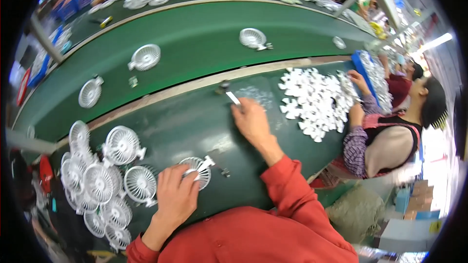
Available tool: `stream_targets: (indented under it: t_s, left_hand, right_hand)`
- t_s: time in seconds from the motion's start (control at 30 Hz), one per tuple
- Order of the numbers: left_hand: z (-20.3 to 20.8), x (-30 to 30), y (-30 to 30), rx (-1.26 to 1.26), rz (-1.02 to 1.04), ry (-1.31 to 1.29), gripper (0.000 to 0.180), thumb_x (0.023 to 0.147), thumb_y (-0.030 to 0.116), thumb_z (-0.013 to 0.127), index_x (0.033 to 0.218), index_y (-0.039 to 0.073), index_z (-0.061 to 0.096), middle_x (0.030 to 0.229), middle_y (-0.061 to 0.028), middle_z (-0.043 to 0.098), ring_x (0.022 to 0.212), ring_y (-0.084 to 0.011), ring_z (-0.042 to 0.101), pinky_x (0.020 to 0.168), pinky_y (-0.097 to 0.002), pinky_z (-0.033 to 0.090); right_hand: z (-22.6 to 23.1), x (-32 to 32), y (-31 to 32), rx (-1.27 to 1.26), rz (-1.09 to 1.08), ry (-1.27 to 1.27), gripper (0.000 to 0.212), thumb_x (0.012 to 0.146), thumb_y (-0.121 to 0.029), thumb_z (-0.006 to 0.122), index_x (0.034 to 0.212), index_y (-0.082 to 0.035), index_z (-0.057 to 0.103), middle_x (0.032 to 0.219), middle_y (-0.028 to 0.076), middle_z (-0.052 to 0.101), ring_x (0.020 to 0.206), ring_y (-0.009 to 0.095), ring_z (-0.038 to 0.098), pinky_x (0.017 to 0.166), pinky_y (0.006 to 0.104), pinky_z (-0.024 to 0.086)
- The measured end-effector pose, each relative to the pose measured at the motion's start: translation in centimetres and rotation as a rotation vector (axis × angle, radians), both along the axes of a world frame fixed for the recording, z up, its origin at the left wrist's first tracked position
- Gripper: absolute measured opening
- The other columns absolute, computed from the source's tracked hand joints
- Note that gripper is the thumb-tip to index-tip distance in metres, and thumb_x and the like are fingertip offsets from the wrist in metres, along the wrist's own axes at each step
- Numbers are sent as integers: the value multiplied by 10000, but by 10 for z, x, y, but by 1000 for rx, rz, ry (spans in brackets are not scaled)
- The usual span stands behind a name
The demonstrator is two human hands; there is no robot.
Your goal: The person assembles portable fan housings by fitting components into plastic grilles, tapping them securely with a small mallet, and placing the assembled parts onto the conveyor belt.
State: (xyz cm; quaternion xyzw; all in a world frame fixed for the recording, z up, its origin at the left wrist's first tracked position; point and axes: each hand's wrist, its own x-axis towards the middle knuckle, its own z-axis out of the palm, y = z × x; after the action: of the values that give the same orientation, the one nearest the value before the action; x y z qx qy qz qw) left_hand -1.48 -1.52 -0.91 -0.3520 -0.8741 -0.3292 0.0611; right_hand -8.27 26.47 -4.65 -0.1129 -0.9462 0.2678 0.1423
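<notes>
My left hand (176, 192) has its fingers closed on a round white slatted fan cover (203, 179) lying on the green work table. A white arm-like piece (204, 164) crosses the top of that cover. Farther forward, my right hand (252, 119) is closed, with a thin white strip (233, 98) sticking out at its fingertips. Just beyond the strip is a small dark object (224, 85), too blurred to name. Scattered small clear pieces (258, 96) lie beside my right fingers. A tiny dark part (225, 172) rests right of the fan cover.
Stacked white fan covers (100, 183) stand at the left. At the right lies a heap of white fan blades (317, 100), which a co-worker (390, 136) reaches into, near a blue bin (368, 75). Beyond a raised ledge (170, 88), a green conveyor belt (195, 44) carries several fan covers.
</notes>
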Motion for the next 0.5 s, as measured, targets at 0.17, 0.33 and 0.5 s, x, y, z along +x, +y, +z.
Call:
stream_targets:
  t_s: [0.17,0.33,0.5]
  left_hand:
    - [-1,7,-8,11,25,-5,284,763,54,712,1027,58,611,1114,-133,584,1000,-348,559,810,-450,417]
    - [-4,4,2,12,13,5,269,764,55,716,1016,49,620,1115,-138,584,998,-346,559,807,-443,415]
    - [-1,6,11,-199,97,3,623,716,309,787,1184,-18,536,1219,-190,537,1065,-381,509,855,-473,397]
  right_hand:
    - [-1,-15,-19,93,12,-30,149,870,-125,614,969,-14,604,944,242,606,789,450,622,684,526,520]
    - [-1,-11,-12,173,8,-20,144,848,-75,611,941,17,551,933,242,597,743,445,625,638,528,507]
    - [27,14,-14,-71,50,-4,133,851,-75,620,912,34,575,869,233,639,751,387,655,667,477,513]
